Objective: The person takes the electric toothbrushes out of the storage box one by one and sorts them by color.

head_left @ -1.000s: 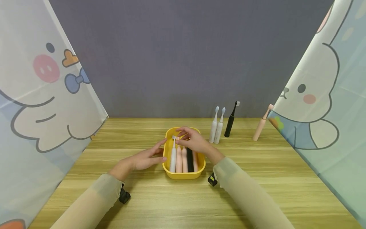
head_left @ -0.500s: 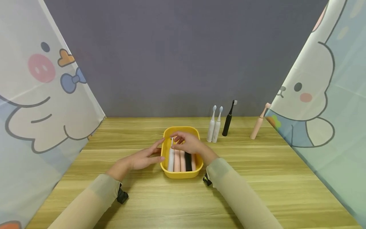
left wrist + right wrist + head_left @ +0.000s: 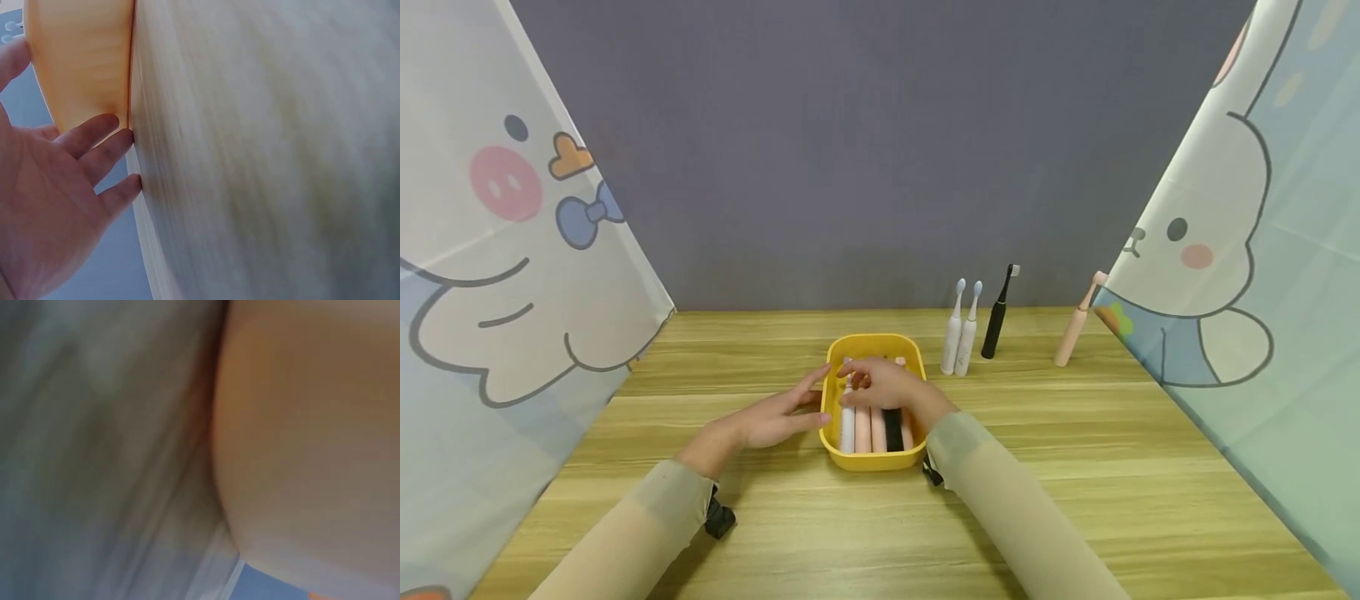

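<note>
A yellow bin (image 3: 874, 462) holds several electric toothbrushes lying side by side: a white toothbrush (image 3: 847, 433) at the left, then pink ones and a black toothbrush (image 3: 892, 429). My right hand (image 3: 883, 383) reaches into the bin from the right, with thumb and index finger apart over the neck of the white toothbrush. It covers the upper parts of the middle brushes. On the left, my left hand (image 3: 775, 417) rests against the bin's side, thumb and fingers spread. The left wrist view shows its fingertips (image 3: 125, 140) low along the bin wall (image 3: 81, 62).
Behind and right of the bin, two white toothbrushes (image 3: 958, 342), a black toothbrush (image 3: 995, 329) and a pink toothbrush (image 3: 1070, 337) stand upright on the wooden table (image 3: 850, 533). A grey panel (image 3: 880, 167) closes off the back. Bin wall (image 3: 300, 437) fills much of the right wrist view.
My right hand has moved left and slightly lower within the bin, from over the pink toothbrushes to the white one. The left hand has stayed at the bin's side.
</note>
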The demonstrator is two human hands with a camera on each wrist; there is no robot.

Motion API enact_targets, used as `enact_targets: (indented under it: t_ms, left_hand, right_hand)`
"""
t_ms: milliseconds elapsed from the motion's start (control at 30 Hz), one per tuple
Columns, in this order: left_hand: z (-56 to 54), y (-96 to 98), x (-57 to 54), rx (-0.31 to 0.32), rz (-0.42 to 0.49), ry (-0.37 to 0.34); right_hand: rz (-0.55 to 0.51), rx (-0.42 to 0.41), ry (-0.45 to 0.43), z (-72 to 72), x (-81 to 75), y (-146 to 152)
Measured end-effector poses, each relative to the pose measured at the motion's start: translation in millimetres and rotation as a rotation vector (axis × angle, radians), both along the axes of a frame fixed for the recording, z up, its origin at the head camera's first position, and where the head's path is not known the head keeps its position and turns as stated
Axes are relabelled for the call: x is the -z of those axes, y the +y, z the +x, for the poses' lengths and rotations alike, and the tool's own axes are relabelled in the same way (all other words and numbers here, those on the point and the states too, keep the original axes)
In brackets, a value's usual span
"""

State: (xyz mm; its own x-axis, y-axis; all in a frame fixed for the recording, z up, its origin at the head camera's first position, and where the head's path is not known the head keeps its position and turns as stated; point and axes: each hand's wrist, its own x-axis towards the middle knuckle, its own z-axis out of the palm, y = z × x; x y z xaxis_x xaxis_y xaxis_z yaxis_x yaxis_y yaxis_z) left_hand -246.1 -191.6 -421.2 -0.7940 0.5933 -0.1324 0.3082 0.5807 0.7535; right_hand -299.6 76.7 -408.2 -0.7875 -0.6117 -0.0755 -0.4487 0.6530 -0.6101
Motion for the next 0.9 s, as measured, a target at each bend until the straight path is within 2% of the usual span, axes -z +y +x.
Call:
enact_targets:
  t_ms: [467,700,900]
  left_hand:
    - [-0.7,-0.7,0.8,0.008,0.010,0.001]
    - [-0.2,-1.0,0.7,0.006,0.012,-0.011]
    - [0.2,0.8,-0.6,0.003,0.018,-0.014]
  right_hand:
    - [0.084,-0.048,0.049,-0.8,2.7,-3.5]
    - [0.010,-0.042,0.029,-4.1,4.8,-5.8]
    - [-0.046,0.017,-0.015,-3.1,4.3,-5.4]
